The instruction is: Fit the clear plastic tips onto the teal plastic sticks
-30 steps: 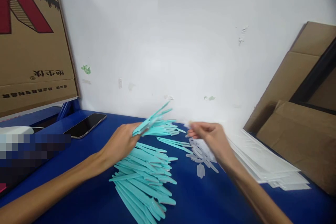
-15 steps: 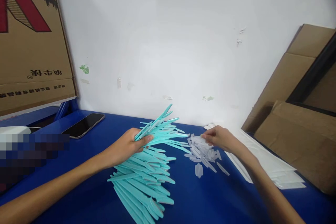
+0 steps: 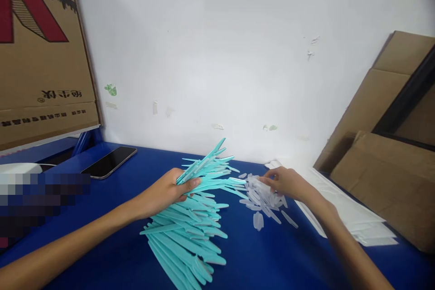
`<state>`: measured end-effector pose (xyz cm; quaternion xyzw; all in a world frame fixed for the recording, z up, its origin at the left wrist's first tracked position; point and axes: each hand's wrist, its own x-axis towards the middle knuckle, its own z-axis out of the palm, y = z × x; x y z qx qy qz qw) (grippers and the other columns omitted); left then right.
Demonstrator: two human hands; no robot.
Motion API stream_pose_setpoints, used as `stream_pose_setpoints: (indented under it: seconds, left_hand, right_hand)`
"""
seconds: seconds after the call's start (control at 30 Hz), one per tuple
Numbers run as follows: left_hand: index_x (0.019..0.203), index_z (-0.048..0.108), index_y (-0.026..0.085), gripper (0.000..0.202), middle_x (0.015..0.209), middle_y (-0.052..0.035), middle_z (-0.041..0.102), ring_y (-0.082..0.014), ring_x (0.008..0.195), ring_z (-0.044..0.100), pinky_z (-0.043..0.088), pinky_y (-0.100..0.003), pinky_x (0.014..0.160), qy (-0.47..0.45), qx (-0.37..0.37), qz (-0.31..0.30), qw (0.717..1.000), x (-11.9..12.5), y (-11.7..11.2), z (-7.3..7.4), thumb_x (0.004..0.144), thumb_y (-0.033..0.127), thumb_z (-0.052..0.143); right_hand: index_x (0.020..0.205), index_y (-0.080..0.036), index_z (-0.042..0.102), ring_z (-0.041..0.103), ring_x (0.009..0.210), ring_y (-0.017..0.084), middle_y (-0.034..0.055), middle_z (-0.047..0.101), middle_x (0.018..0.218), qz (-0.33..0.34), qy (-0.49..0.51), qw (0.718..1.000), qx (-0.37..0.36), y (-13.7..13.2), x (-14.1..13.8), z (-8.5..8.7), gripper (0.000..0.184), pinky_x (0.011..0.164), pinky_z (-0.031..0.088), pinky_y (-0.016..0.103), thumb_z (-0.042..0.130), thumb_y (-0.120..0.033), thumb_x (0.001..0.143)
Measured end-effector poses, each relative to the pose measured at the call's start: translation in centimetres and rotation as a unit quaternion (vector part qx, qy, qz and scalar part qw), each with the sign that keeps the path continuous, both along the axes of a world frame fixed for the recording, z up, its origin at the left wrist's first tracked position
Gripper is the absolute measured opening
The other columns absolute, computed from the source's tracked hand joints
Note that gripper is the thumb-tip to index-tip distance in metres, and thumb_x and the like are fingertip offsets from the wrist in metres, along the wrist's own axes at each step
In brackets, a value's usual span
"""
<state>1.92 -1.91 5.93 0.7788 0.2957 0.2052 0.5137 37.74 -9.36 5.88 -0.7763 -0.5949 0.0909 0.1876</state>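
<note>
My left hand (image 3: 180, 186) is closed round a fanned bunch of turquoise eyebrow razors (image 3: 208, 170), thumb on top, tips pointing right and up. Below it, more turquoise eyebrow razors (image 3: 190, 240) lie in an overlapping spread on the blue table. One razor in the bunch reaches right, its tip close to a heap of small clear blade covers (image 3: 261, 197). At the upper right of that heap is my right hand (image 3: 280, 180), thumb and forefinger pinched at a clear cover; the fingertips partly hide it.
A phone (image 3: 110, 162) lies at the back left of the blue table (image 3: 258, 258). Flat white packets (image 3: 343, 208) lie under and beyond my right forearm. Cardboard boxes stand at the left (image 3: 50, 68) and right (image 3: 384, 181), with a white wall (image 3: 217, 54) behind.
My right hand has shifted slightly among the clear covers, its fingertips now a little lower and left. The razor bunch in my left hand has turned a little, with one razor reaching farther right.
</note>
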Motion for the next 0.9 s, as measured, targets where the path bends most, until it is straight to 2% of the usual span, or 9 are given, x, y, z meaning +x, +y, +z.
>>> stream_pose_setpoints:
  seconds: [0.13,0.23,0.33,0.4,0.43,0.5,0.63,0.77,0.9]
  left_hand:
    - [0.072,0.028,0.023,0.059,0.069,0.0071,0.020,-0.0102,0.057,0.019,0.023,-0.025,0.051,0.009,0.031,-0.014,0.999,0.0,-0.2,0.0,0.088,0.074,0.055]
    - [0.069,0.030,0.022,0.055,0.066,0.0062,0.026,-0.0113,0.057,0.025,0.026,-0.026,0.053,0.037,0.087,-0.009,0.996,0.0,-0.3,0.0,0.093,0.068,0.051]
    - [0.069,0.041,0.021,0.046,0.066,0.0033,0.041,-0.0136,0.058,0.036,0.031,-0.026,0.056,0.090,0.181,0.012,0.979,-0.1,-0.6,0.1,0.099,0.056,0.045]
    - [0.075,0.051,0.020,0.035,0.070,0.0002,0.053,-0.0165,0.062,0.046,0.034,-0.027,0.058,0.135,0.256,0.033,0.957,-0.2,-0.9,0.3,0.101,0.043,0.042]
    - [0.080,0.055,0.020,0.029,0.074,-0.0016,0.059,-0.0184,0.065,0.051,0.036,-0.027,0.060,0.160,0.292,0.044,0.942,-0.2,-1.1,0.3,0.100,0.036,0.042]
    - [0.090,0.062,0.020,0.019,0.082,-0.0047,0.067,-0.0227,0.074,0.060,0.038,-0.029,0.064,0.218,0.347,0.064,0.910,-0.2,-1.5,0.4,0.094,0.020,0.043]
    - [0.100,0.063,0.020,0.029,0.087,-0.0070,0.072,-0.0285,0.080,0.067,0.038,-0.031,0.065,0.315,0.397,0.080,0.858,-0.1,-1.8,0.3,0.082,0.007,0.045]
    - [0.108,0.061,0.019,0.033,0.094,-0.0087,0.074,-0.0315,0.088,0.070,0.041,-0.033,0.066,0.354,0.416,0.083,0.834,0.1,-1.9,0.4,0.081,0.005,0.046]
    - [0.106,0.061,0.019,0.033,0.093,-0.0085,0.075,-0.0317,0.087,0.072,0.044,-0.033,0.065,0.376,0.418,0.094,0.821,0.3,-2.2,0.7,0.080,0.005,0.047]
  right_hand:
    - [0.091,-0.020,0.082,0.074,0.068,0.031,0.0133,0.078,0.071,-0.053,-0.047,0.991,0.109,-0.1,-0.8,0.8,0.041,0.065,0.055,0.038,0.058,-0.054,0.094]
    - [0.107,-0.021,0.078,0.075,0.085,0.030,0.0126,0.080,0.094,-0.050,-0.057,0.978,0.196,-0.3,-2.8,1.9,0.046,0.078,0.055,0.039,0.046,-0.054,0.101]
    - [0.120,-0.022,0.072,0.073,0.096,0.025,0.0095,0.076,0.117,0.033,-0.028,0.946,0.322,-1.1,-6.0,2.6,0.041,0.076,0.055,0.031,0.044,-0.047,0.104]
    - [0.105,-0.022,0.075,0.071,0.086,0.021,0.0071,0.078,0.101,0.122,-0.014,0.914,0.388,-1.9,-8.4,2.7,0.037,0.075,0.052,0.029,0.043,-0.041,0.106]
    - [0.097,-0.022,0.075,0.070,0.078,0.019,0.0057,0.077,0.092,0.153,-0.014,0.910,0.385,-2.3,-9.6,2.7,0.038,0.071,0.050,0.028,0.043,-0.040,0.106]
    - [0.098,-0.023,0.075,0.066,0.067,0.017,0.0038,0.076,0.087,0.202,-0.009,0.916,0.346,-2.9,-11.6,2.4,0.035,0.066,0.047,0.028,0.046,-0.040,0.106]
    - [0.108,-0.025,0.074,0.063,0.059,0.015,0.0006,0.077,0.086,0.240,0.007,0.935,0.262,-3.0,-13.5,1.3,0.029,0.061,0.045,0.029,0.059,-0.048,0.100]
    - [0.109,-0.026,0.075,0.070,0.066,0.017,-0.0004,0.080,0.089,0.225,0.088,0.939,0.243,-2.4,-13.9,0.5,0.026,0.062,0.049,0.027,0.071,-0.046,0.092]
    - [0.102,-0.025,0.079,0.072,0.065,0.018,-0.0015,0.079,0.076,0.208,0.191,0.932,0.227,-2.3,-14.8,0.2,0.023,0.058,0.051,0.026,0.080,-0.040,0.085]
